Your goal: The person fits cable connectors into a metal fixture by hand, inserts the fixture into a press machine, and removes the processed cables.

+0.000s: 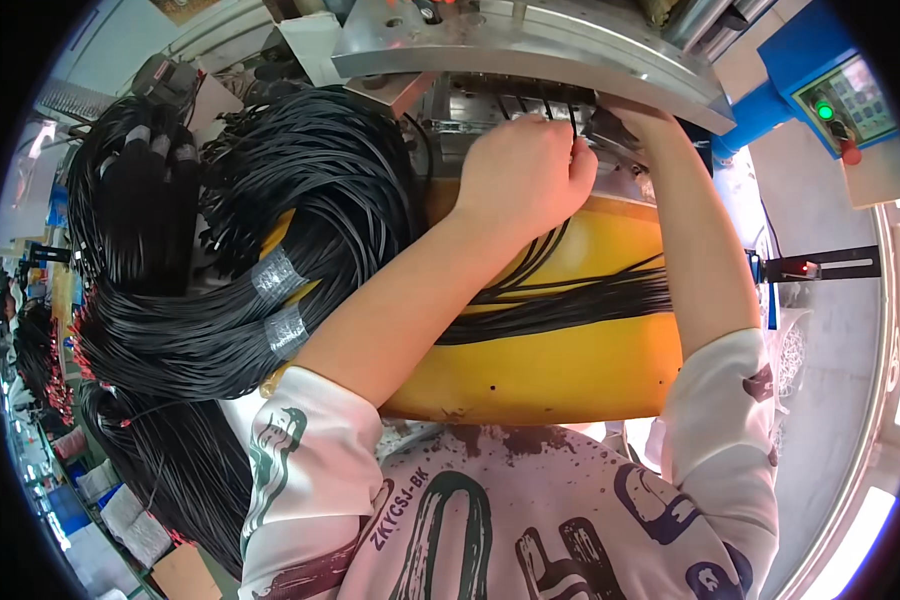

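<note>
My left hand (530, 172) is closed in a fist at the machine's front. Thin black cables (540, 252) hang from beneath it, and short black cable ends (547, 106) show just beyond its knuckles. To its right, my right hand (638, 118) reaches in under the machine's thick metal plate (550, 52). Its fingers are mostly hidden there, beside a dark metal block (610, 135). More loose black cables (570, 312) lie across the yellow work surface (530, 375) below both forearms.
Large bundles of black cables (340, 150), bound with clear tape (278, 275), are heaped on the left. A blue control box (830, 75) with a lit green button and a red knob stands at upper right. A slotted black bracket (835, 263) sticks out on the right.
</note>
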The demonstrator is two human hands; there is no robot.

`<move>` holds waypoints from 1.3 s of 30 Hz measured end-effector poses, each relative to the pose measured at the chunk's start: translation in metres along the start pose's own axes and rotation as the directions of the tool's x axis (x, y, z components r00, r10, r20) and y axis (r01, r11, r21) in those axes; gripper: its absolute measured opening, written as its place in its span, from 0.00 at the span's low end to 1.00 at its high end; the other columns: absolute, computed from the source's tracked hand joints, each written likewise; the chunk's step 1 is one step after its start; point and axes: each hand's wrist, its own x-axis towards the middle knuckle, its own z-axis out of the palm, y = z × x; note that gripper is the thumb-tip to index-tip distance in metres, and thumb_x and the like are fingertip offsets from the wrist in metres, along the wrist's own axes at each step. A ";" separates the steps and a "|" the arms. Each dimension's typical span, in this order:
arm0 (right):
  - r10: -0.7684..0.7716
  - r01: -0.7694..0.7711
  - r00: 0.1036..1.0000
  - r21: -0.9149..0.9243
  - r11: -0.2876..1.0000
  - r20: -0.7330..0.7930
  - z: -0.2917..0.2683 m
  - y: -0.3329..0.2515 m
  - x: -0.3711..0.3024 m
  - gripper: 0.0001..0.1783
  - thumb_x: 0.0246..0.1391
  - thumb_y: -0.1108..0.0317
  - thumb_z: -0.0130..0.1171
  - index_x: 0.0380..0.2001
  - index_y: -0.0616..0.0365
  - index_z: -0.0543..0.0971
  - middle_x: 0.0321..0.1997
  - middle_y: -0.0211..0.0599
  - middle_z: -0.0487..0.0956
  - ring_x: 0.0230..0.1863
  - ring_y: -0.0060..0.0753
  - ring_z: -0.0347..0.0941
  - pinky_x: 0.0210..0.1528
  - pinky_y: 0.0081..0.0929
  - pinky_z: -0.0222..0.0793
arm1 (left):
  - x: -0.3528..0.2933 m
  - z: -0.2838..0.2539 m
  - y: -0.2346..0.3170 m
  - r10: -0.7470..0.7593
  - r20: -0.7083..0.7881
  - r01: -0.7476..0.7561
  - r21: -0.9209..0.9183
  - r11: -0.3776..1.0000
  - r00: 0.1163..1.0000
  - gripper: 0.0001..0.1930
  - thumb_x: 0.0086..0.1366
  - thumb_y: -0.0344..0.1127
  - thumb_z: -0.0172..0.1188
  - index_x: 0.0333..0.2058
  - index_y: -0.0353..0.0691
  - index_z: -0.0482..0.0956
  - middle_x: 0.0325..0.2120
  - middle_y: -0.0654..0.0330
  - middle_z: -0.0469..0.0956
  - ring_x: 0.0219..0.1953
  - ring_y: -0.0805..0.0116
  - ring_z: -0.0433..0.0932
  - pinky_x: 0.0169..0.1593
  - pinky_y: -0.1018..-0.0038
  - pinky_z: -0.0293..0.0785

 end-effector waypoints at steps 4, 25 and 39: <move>-0.061 0.064 0.998 0.815 0.576 -0.035 -0.015 -0.024 -0.018 0.25 0.59 0.50 0.60 0.56 0.49 0.77 0.56 0.39 0.78 0.58 0.42 0.72 0.60 0.38 0.66 | 0.011 0.009 -0.015 0.169 -0.359 -0.093 0.218 0.971 0.918 0.21 0.64 0.46 0.52 0.44 0.34 0.81 0.43 0.44 0.78 0.48 0.43 0.76 0.50 0.53 0.72; -0.474 0.419 0.868 0.292 0.860 0.149 -0.076 -0.044 -0.348 0.29 0.44 0.65 0.64 0.55 0.50 0.77 0.53 0.41 0.77 0.55 0.45 0.73 0.61 0.50 0.64 | -0.243 -0.076 -0.042 0.213 0.369 -0.298 0.189 0.936 0.905 0.34 0.58 0.45 0.62 0.65 0.58 0.69 0.66 0.45 0.60 0.68 0.40 0.58 0.67 0.45 0.55; -0.216 0.217 0.976 -0.057 0.975 0.017 -0.062 -0.051 -0.377 0.31 0.53 0.61 0.58 0.60 0.59 0.70 0.68 0.54 0.64 0.69 0.56 0.60 0.70 0.54 0.51 | -0.272 -0.089 -0.050 0.045 0.063 -0.069 0.468 0.881 0.997 0.39 0.53 0.32 0.62 0.65 0.64 0.66 0.68 0.49 0.57 0.68 0.45 0.60 0.66 0.48 0.61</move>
